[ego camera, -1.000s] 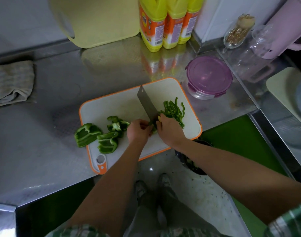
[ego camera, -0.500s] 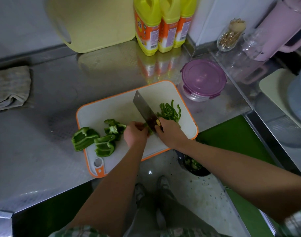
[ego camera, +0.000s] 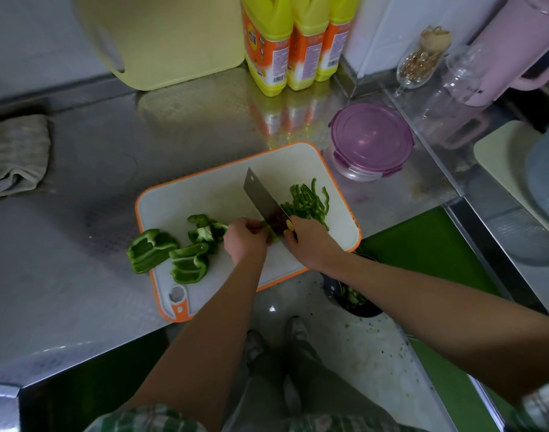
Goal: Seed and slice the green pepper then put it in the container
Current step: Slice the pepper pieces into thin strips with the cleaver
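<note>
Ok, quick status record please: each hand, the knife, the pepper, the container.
left hand: holds down the pepper piece beside the blade
right hand: grips the cleaver by its handle
cleaver: blade down on the cutting board, between the hands
pepper strips: piled right of the blade
uncut pepper pieces: several at the board's left, one overhanging its edge
container: behind the board, purple lid on

Pepper chunks [ego camera: 170, 254] left on board [ego camera: 204, 194], strips [ego camera: 310, 202] right; container [ego camera: 371, 141] behind-right.
</note>
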Tool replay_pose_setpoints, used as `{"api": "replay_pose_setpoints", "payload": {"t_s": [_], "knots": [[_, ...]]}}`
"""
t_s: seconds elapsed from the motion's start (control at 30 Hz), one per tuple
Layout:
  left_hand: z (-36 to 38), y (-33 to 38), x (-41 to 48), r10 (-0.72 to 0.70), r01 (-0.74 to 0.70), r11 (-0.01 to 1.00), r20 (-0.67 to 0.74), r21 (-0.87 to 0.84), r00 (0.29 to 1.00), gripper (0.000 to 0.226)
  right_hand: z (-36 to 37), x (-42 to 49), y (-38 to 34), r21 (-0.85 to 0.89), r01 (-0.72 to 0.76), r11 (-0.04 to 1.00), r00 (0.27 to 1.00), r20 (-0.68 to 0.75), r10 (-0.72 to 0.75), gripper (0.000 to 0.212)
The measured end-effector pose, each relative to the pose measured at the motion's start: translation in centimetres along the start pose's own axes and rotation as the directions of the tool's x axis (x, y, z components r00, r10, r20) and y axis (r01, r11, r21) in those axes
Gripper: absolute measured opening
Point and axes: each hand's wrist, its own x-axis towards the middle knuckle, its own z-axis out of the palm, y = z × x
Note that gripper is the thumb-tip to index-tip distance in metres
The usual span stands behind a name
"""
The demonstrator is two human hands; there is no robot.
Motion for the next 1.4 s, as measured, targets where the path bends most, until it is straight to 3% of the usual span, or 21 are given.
{"api": "replay_pose_setpoints", "payload": {"t_s": [0.2,0.47,0.57,0.9,1.4], "knots": [[-0.2,0.0,0.1,0.001,0.000,0.999,0.040,-0.035,0.999,0.014,1.1,0.7,-0.3,-0.007,-0.018,1.000,0.999,-0.030,0.018,0.015],[-0.6,-0.9,-0.3,0.176,-0.172,0.984,0.096,-0.047,0.980,0.013,0.8,1.1,-0.2,-0.036,-0.013,0.999,0.991,-0.137,0.008,0.018],[-0.4,-0.4,-0.5,0.149,-0.145,0.988,0.073,-0.056,0.986,0.014,-0.1,1.6,0.4,-0.011,-0.060,0.998,0.983,-0.172,0.058,0.021],[-0.2,0.1,-0.8,-0.021,0.021,0.998,-0.003,-0.057,1.000,0.017,-0.3,0.1,-0.7,0.001,0.018,1.000,0.994,-0.112,-0.017,0.017],[0.5,0.2,-0.3,-0.043,0.043,0.999,-0.024,-0.017,0.999,0.019,-0.1,0.1,-0.5,-0.108,0.012,0.994,1.000,0.016,-0.011,0.016]]}}
